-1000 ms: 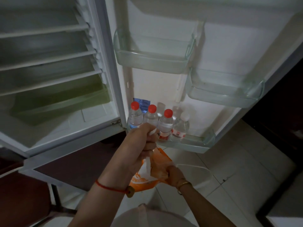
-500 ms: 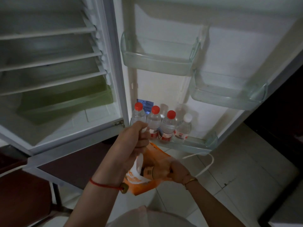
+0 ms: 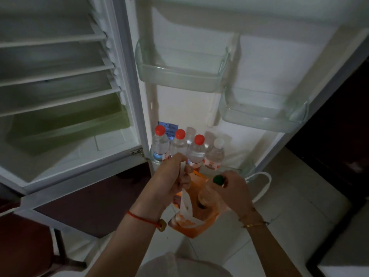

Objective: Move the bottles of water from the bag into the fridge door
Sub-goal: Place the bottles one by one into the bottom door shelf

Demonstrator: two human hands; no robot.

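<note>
**Bottles of water: four on the door shelf, one at the bag**

1. Orange bag. Hangs open above the pale tiled floor. The left hand is clenched round its white handle. A red cord bracelet sits on that wrist.
2. Green-capped bottle. At the bag's mouth, its body partly inside. The right hand grasps it just below the cap. A gold bracelet sits on that wrist.
3. White cable. Looped on the tiles, just right of the hands.
4. Lowest door shelf. Clear plastic. Carries four bottles upright in a close row: three red-capped bottles at the hinge side and one white-capped bottle at their right.
5. Upper door bins. Clear plastic, two in number, with the left bin set higher than the right bin.
6. Fridge compartment. Stands open, with white shelves and a green drawer at the bottom.
7. Dark cabinet. Stands right of the door. The room is dim.
</note>
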